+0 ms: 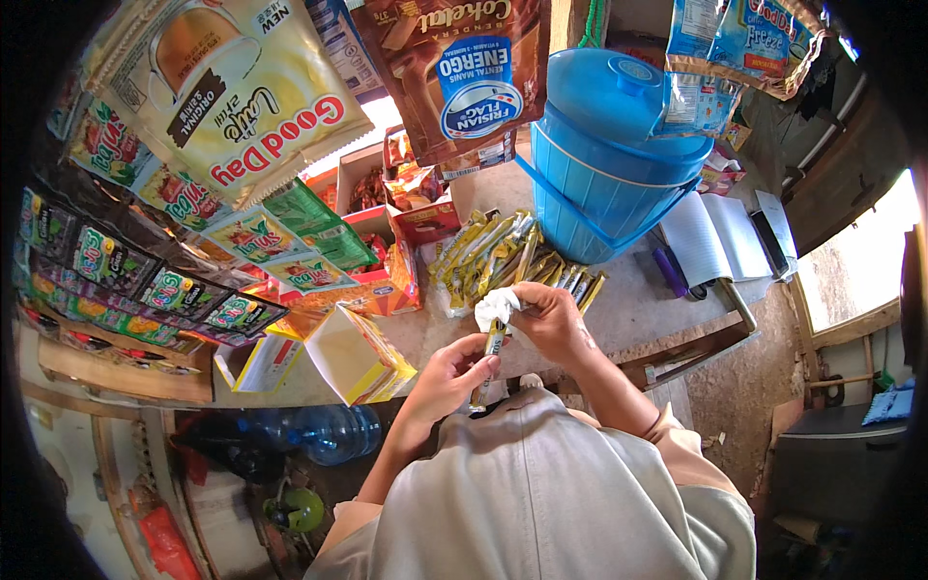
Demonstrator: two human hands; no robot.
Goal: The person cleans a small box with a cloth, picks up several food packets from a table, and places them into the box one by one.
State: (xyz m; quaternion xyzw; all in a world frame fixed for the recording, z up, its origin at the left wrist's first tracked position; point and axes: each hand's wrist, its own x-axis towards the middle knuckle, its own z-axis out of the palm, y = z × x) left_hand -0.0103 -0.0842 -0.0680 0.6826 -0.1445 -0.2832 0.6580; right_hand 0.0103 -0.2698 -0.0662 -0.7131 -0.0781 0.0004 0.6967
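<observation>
Close to my body, my left hand [458, 371] pinches a slim yellow-and-black snack stick packet [497, 341] that stands roughly upright. A crumpled white tissue or cloth [496, 307] is gripped in my right hand [554, 319] and touches the packet's upper end. Just beyond my hands lies a loose pile of similar yellow stick packets [482, 261], partly on clear plastic. Two opened yellow-and-white cartons, an upright one [355, 351] and another [264, 359], stand left of my left hand at the counter's front edge.
Sachet strips [174, 283] and large drink sachets [239, 94] hang at left and overhead. Red snack boxes [420, 217] stand behind the cartons. A lidded blue bucket [609, 174] is at the back right, beside an open notebook [714, 235] and a purple object [668, 272] on the counter [638, 312].
</observation>
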